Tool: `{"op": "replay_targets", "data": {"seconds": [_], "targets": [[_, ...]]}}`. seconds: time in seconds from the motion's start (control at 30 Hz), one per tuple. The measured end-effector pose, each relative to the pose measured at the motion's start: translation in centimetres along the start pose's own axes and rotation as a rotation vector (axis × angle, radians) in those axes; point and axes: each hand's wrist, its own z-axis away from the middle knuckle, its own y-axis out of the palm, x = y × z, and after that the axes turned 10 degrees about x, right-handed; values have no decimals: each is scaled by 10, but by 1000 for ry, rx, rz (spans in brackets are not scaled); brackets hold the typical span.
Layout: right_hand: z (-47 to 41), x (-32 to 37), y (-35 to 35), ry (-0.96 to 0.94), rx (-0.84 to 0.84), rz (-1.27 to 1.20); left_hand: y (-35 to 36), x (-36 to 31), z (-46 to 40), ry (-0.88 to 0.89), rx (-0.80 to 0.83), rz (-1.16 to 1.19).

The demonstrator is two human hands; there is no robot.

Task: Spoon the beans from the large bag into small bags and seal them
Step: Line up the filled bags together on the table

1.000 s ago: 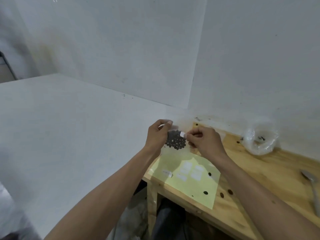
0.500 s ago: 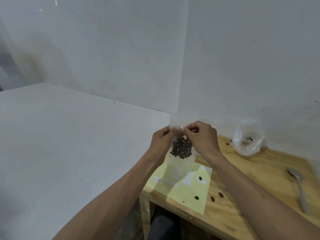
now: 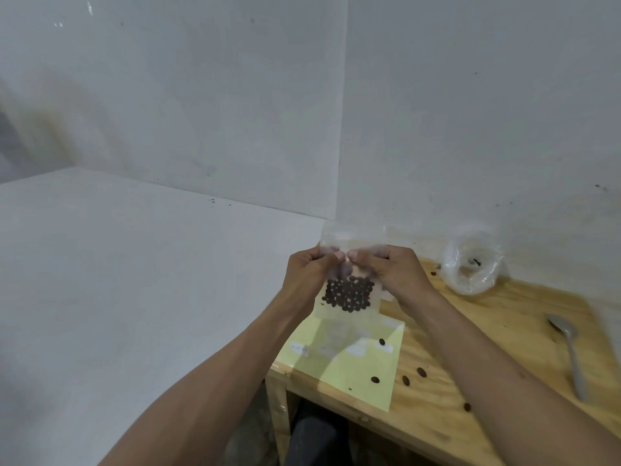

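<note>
Now both hands, left & right, pinch the small bag by its top strip above the bench; thin, slippery, light w/ beans, so grip near the seal.

Pale grey walls meeting in a corner above the fingers. Light wooden table below and right, grey floor left.
</note>
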Motion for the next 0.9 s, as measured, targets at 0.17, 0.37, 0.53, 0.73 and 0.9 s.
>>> {"op": "replay_targets", "data": {"seconds": [0.17, 0.37, 0.53, 0.73, 0.9], "targets": [[5, -3, -8, -79, 62, 91, 0, 6, -3, -38, 30, 54], [14, -10, -26, -29, 54, 139, 14, 11, -9, -52, 45, 13], [34, -20, -62, 10, 75, 61, 47, 13, -19, -50, 28, 24], [73, -34, -129, 58, -194, -8, 119, 10, -27, -74, 76, -40], [130, -46, -201, 72, -434, -5, 201, 12, -11, -67, 362, -317]]}}
